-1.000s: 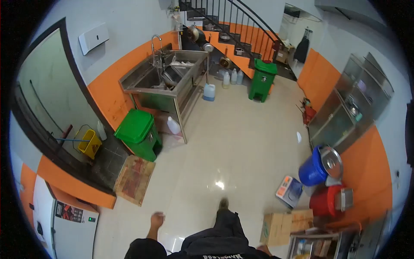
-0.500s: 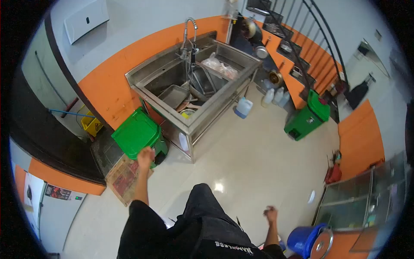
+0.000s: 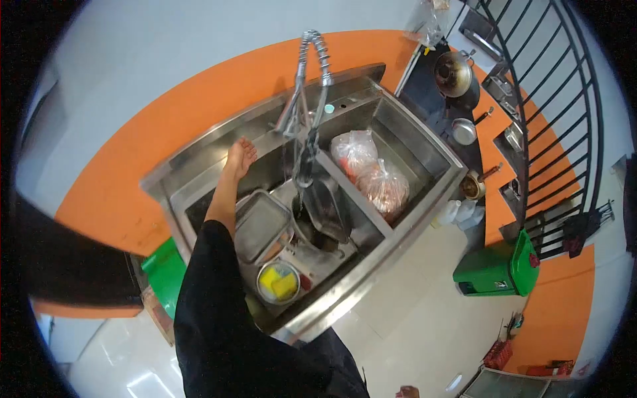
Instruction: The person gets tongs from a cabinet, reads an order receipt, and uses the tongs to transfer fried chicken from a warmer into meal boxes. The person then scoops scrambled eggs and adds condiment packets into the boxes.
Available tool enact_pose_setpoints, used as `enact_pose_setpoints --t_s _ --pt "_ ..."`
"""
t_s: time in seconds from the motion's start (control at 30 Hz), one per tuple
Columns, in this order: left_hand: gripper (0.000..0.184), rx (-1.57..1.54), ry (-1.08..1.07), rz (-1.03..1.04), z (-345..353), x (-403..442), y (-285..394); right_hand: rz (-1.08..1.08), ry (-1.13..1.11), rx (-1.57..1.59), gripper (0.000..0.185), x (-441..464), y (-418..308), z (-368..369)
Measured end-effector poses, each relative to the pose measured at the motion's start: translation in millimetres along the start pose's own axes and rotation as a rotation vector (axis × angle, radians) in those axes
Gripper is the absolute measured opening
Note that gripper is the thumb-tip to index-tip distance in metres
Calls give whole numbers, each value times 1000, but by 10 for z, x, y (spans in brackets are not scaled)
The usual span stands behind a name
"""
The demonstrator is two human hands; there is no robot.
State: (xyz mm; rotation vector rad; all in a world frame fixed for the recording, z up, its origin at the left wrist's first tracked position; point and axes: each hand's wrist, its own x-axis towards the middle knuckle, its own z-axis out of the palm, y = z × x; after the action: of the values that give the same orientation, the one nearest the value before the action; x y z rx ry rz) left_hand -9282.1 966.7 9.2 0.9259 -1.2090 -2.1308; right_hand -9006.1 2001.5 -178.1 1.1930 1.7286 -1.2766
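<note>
My left hand (image 3: pixel 243 158) reaches over the back of the left sink basin, short of the coiled spring faucet (image 3: pixel 306 86); its fingers are loosely apart and nothing shows in them. Low in the view, my right hand (image 3: pixel 407 392) is cut off by the bottom edge, its fingers hidden. The steel sink (image 3: pixel 371 273) has two basins. In the left one lie a metal tray (image 3: pixel 263 227), a deep metal pan (image 3: pixel 323 204) and a round bowl with yellow sponges (image 3: pixel 279 282). Plastic bags (image 3: pixel 377 186) lie in the right basin.
Green bins stand at the left (image 3: pixel 166 273) and right (image 3: pixel 494 268) of the sink. Pots (image 3: pixel 454 74) hang or rest by the stairs (image 3: pixel 557 132) at the upper right. Plastic jugs (image 3: pixel 458 213) stand on the floor behind the sink's right end. A glass-fronted cabinet (image 3: pixel 511 385) is at the lower right.
The view has moved up close to the sink. My left hand has gone from beside the left bin to above the left basin. My right hand has dropped to the bottom edge.
</note>
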Motion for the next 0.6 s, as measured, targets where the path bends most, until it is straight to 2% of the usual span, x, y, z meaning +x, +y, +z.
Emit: enact_pose_setpoints --t_s 0.03,0.07,0.13,0.17,0.27,0.4,0.43,0.5,0.53,0.57,0.6 --pt "65 -1 19 -50 189 361 -55 55 57 -17 22 -345 -149 154" --pt "68 -66 -54 -67 324 680 -109 88 78 -16 29 -614 -315 273" --pt "75 -209 -196 -107 437 1226 -262 118 114 -23 27 -790 -566 350" --pt "77 -296 -331 -212 449 1434 -310 122 120 -8 26 -853 -658 389" --pt "74 -430 -239 -149 411 1986 -400 95 146 78 24 -1027 -807 462" --pt "66 -199 -183 115 666 2227 -13 -2 192 274 24 -1262 -489 416" --pt "64 -103 -206 166 880 2207 -26 -75 167 395 24 -1272 -327 377" --pt "60 85 -251 265 1461 1969 -265 -302 31 834 25 -1191 107 437" --pt "58 182 -271 317 1800 1705 -492 -335 29 967 26 -1140 273 576" --pt "56 269 -313 342 2157 1292 -763 -48 108 452 21 -831 264 612" --pt "54 345 -386 337 2491 789 -1082 227 44 -57 19 -527 288 636"
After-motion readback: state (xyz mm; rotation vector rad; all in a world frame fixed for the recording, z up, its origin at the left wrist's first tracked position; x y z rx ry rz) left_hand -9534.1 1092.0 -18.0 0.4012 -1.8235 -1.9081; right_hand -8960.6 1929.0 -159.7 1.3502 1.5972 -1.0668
